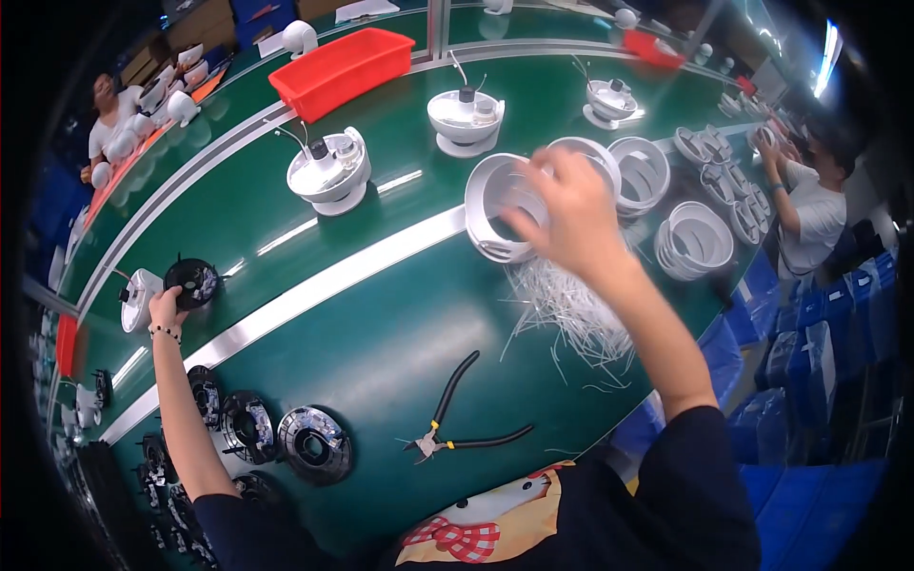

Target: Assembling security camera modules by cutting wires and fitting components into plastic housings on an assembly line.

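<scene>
My left hand [166, 312] is closed on the edge of a round black part [193, 284] at the far left, next to a white housing [140, 301]. On the right, my right hand [571, 214] is slightly blurred, its thumb and fingers apart in front of a white plastic ring [493, 205]. I cannot tell whether its fingertips touch the ring. More white rings [640, 173] stand just beyond that hand. Below it lies a heap of thin white strips [576, 309]. Diagonal pliers [430, 443] with black handles rest spread apart on the green bench [381, 381].
Several white housings with wires [328, 171] stand on the green conveyor [248, 205] beyond a metal rail [343, 276]. A red bin [343, 71] sits farther back. Black round parts [314, 444] lie near my left forearm. Another person [817, 205] works at the right.
</scene>
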Demonstrator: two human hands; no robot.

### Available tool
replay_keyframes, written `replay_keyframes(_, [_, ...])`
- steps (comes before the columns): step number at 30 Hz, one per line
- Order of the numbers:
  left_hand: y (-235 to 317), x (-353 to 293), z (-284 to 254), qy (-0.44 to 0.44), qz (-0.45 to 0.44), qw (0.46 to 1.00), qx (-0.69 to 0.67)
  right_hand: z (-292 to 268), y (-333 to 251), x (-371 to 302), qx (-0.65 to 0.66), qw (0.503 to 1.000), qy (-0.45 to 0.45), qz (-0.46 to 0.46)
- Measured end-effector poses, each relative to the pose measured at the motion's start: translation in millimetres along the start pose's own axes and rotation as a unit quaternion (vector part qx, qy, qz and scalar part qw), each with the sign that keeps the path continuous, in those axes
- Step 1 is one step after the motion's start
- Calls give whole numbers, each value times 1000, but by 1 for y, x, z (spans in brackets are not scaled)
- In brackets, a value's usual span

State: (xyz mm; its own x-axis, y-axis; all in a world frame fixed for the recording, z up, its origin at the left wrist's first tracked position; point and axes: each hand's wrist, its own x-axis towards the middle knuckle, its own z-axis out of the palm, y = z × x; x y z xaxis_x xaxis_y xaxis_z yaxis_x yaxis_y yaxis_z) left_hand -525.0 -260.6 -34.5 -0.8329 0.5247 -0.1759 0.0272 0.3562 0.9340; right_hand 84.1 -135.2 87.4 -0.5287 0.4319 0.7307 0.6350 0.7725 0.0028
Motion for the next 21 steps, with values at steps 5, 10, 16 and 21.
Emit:
replay_keyframes(5, [52, -124, 33, -174, 94, 970, -139, 28, 29, 29, -149, 977, -148, 21])
replay_keyframes(10, [66, -256, 28, -254, 35, 925, -282, 29, 29, 46, -169, 962, -207, 63])
replay_keyframes(16, [57, -333, 28, -235, -79, 876, -413, 1, 33, 74, -60, 997, -33, 47])
replay_keyframes(21, [26, -376, 48, -194, -66, 866, -457, 24, -45, 42, 102, 982, -133, 88])
